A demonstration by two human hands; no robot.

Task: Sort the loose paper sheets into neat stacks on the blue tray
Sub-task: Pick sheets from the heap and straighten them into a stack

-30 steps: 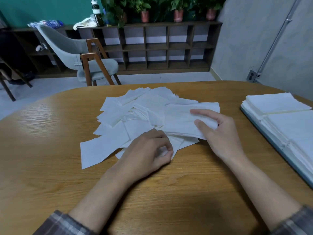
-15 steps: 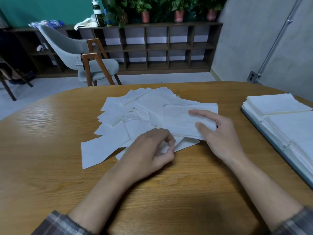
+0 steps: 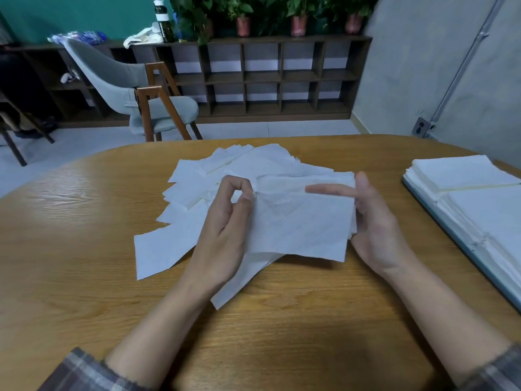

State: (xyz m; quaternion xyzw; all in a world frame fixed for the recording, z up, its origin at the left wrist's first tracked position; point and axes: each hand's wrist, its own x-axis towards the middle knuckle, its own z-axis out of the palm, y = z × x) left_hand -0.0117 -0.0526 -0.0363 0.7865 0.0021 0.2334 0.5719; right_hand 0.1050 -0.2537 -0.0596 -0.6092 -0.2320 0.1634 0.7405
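Several limp sheets [image 3: 301, 224]: left hand [image 3: 225, 230] pinches one edge, right hand [image 3: 375, 227] clasps the other. Seemingly light and floppy; best held by opposite edges.

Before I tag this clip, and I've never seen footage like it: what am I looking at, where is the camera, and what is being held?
There is no machine here: a person works with bare hands. The single picture comes from a camera worn on their head, looking forward and down. The left hand pinches the left edge of the held sheets, and the right hand grips their right side, over a loose pile of white paper on the wooden table. At the right, neat stacks lie on the blue tray.
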